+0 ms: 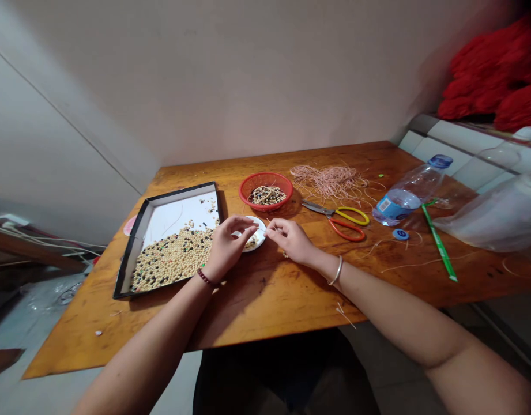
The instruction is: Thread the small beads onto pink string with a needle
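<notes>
beads, round cream and black ones point(174, 262), fill the near part of a shallow black-edged tray with a white bottom point(165, 222), guess those raised sides keep them from rolling off. both hands are up over a small white round dish point(260, 222), near each other but not touching, probably so anything dropped lands in it. right hand point(293, 241) has its fingertips pinched on what looks like a thin pale strand, between the two hands; left hand point(228, 245) has thumb and fingers curled close, can't tell if they grip anything. red plastic mesh basket point(265, 179) sits just behind with more beads, scissors with yellow and orange handles point(328, 211) beside the tangled pink thread point(330, 180), handy for snipping i guess. counter point(269, 300) is glossy brown wood, against a plain pale wall point(269, 86).
</notes>
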### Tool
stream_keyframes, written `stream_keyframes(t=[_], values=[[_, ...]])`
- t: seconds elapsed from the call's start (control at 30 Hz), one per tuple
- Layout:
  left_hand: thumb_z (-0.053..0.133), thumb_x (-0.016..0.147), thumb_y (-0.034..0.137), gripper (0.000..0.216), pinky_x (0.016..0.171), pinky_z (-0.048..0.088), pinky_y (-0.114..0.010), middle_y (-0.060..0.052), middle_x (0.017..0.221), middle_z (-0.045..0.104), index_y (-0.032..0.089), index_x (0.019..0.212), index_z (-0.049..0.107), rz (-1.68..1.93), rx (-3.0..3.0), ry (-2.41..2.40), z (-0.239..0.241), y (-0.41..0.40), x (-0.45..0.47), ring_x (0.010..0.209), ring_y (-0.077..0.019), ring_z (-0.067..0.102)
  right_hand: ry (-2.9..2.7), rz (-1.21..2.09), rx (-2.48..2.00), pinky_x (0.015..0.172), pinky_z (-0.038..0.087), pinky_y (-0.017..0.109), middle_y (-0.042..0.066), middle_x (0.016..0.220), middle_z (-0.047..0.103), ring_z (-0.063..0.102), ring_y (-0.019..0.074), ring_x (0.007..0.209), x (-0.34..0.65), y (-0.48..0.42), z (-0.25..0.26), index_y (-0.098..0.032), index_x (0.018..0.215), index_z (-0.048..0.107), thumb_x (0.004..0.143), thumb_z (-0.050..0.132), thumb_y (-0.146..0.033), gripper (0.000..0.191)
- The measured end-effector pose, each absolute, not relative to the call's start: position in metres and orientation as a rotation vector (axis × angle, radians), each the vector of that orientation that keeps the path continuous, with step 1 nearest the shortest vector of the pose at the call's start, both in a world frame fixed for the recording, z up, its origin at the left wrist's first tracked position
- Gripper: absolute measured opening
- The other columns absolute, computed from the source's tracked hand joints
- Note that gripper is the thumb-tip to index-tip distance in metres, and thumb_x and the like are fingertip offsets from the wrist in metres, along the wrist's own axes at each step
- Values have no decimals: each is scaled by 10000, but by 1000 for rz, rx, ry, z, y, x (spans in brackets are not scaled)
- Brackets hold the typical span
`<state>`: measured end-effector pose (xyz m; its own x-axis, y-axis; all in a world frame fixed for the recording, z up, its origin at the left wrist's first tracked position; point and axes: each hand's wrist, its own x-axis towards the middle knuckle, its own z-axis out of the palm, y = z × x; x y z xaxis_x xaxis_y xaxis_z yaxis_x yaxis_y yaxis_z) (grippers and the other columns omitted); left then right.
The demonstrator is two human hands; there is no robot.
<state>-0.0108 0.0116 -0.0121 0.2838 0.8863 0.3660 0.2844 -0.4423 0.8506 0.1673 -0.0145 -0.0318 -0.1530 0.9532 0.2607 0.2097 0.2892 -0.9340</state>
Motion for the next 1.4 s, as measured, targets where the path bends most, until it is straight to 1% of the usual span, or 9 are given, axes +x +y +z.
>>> stream_keyframes(t=[0.1, 0.23, 0.43, 0.57, 0.67, 0.73, 0.87, 1.1, 1.4], values=[[696, 767, 382, 248, 732, 536, -283, -60, 871, 679, 162, 850, 616, 1164, 1861, 1052, -13, 14, -12, 793, -159, 650, -1629, 947, -1068, 546, 331, 215, -15, 669, 530, 432, 98, 585, 168, -14, -31, -144, 804, 599, 865, 502, -340, 227], [686, 771, 398, 253, 674, 518, -254, -39, 795, 661, 164, 807, 601, 1140, 1844, 1066, -11, 14, -12, 731, -143, 627, -1667, 936, -1049, 570, 343, 217, -6, 704, 554, 449, 103, 612, 168, -15, -27, -142, 825, 605, 876, 502, -340, 229], [645, 803, 423, 258, 595, 491, -233, -47, 775, 687, 168, 773, 670, 1027, 1986, 1102, -13, 11, -12, 702, -147, 614, -1724, 917, -1065, 570, 335, 220, -14, 686, 531, 426, 100, 592, 167, -18, -25, -158, 810, 595, 888, 490, -347, 229], [671, 789, 408, 238, 586, 492, -224, -54, 828, 706, 175, 830, 687, 1046, 1993, 1110, -12, 10, -11, 732, -149, 638, -1673, 971, -1044, 569, 346, 222, -13, 688, 545, 449, 104, 595, 167, -16, -27, -161, 807, 594, 881, 496, -361, 234], [709, 758, 390, 283, 582, 503, -218, -63, 873, 711, 181, 944, 669, 1044, 1946, 1081, -11, 8, -9, 758, -153, 665, -1582, 1039, -970, 640, 395, 237, 9, 746, 592, 517, 122, 675, 167, -11, -30, -156, 812, 594, 871, 502, -362, 233], [721, 748, 383, 332, 583, 512, -221, -62, 841, 713, 177, 994, 637, 1048, 1876, 1069, -10, 8, -9, 753, -160, 679, -1523, 1070, -954, 682, 414, 250, 20, 762, 608, 540, 132, 713, 168, -7, -33, -153, 814, 595, 865, 501, -363, 236], [732, 730, 386, 370, 572, 522, -225, -60, 800, 719, 167, 987, 580, 1148, 1639, 1114, -9, 10, -10, 728, -170, 692, -1440, 1087, -1004, 701, 425, 254, 24, 753, 621, 554, 135, 721, 168, -4, -36, -152, 786, 591, 850, 508, -358, 230], [725, 729, 431, 461, 557, 498, -178, -87, 914, 730, 175, 1058, 527, 1122, 1352, 1083, -2, 8, -9, 781, -161, 697, -1500, 1073, -911, 686, 424, 247, 19, 737, 603, 546, 131, 712, 166, -14, -25, -152, 755, 579, 850, 525, -363, 237], [741, 719, 412, 430, 548, 483, -166, -65, 839, 723, 170, 1014, 542, 1115, 1368, 1063, -2, 6, -8, 722, -132, 676, -1552, 1053, -938, 609, 387, 236, 0, 695, 553, 476, 108, 625, 165, -19, -24, -143, 766, 578, 864, 524, -360, 244]])
